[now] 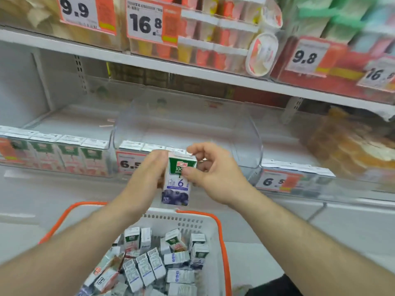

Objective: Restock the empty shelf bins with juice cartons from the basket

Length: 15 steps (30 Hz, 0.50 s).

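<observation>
Holding one blueberry juice carton [178, 180] upright in front of the shelf, above the far rim of the basket [222, 236].

My right hand [210, 176] pinches it: thumb on the front face, fingers curled over the top right corner. My left hand [147, 178] lies flat against the carton's left side, fingers straight and together. Can't tell whether the left thumb wraps behind it.

The carton is level with the front of the middle clear shelf bin [245, 133]. That bin has a short row of cartons [145, 145] at its front left, behind a 6.5 price tag [128, 163] partly covered by my left hand. The rest of the bin floor shows bare.

Left bin [64, 152]: a full front row of green-topped cartons with red print below. Right bin [299, 169]: carton tops visible along the front, with another 6.5 tag [275, 181] on it. That side is blurred, so detail is unreadable.

The basket is white with an orange rim and handle, directly below my forearms. Loose cartons [149, 268] are piled in it, lying at mixed angles, mostly barcode sides up.

The upper shelf [192, 71] carries other packaged goods with tags 9.9, 16.8 and 9.8.
</observation>
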### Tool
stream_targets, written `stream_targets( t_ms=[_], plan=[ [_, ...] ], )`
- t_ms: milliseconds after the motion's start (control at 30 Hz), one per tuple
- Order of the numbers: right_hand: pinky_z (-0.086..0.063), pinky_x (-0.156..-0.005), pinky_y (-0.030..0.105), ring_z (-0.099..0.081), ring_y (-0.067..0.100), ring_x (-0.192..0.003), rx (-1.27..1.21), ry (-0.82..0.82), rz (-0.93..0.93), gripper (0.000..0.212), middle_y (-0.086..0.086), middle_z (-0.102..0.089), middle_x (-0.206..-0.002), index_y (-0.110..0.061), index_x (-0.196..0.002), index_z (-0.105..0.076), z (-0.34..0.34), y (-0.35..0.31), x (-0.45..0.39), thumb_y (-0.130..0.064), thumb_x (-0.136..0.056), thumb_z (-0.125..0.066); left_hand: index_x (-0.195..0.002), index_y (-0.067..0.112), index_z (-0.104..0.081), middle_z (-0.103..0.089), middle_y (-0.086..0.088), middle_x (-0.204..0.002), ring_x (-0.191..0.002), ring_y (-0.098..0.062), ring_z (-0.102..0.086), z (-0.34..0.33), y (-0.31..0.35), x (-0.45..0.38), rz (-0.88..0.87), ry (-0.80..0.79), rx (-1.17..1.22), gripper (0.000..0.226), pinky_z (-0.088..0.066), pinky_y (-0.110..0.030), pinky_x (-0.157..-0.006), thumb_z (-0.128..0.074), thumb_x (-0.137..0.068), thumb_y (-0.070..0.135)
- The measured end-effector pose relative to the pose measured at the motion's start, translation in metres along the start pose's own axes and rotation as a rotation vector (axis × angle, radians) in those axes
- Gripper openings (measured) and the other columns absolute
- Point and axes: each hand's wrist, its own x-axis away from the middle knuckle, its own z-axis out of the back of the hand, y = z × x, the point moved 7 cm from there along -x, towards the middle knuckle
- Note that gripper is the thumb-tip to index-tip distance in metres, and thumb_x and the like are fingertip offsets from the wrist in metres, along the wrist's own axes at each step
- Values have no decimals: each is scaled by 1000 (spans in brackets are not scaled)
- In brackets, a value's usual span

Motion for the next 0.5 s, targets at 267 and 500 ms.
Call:
stream_targets(
  t_ms=[267,500],
  plan=[
    [-54,-76,38,-65,28,-81,-83,156,-26,38,4,-64,-109,-34,-103,-63,103,36,22,-15,-73,-76,-105,38,-57,-70,15,-94,-88,-5,-66,-104,1,-11,-209,-98,-384,38,-54,-32,-80,-78,-79,20],
    [-52,-91,25,-65,3,-99,187,475,-116,56,-13,-71,-105,-24,-116,-71,165,52,47,-48,-65,-73,-96,43,-53,-63,25,-87,-82,5,-58,-183,3,-27,-339,-71,-519,37,-42,-13,-64,-79,-77,24]
  ],
)
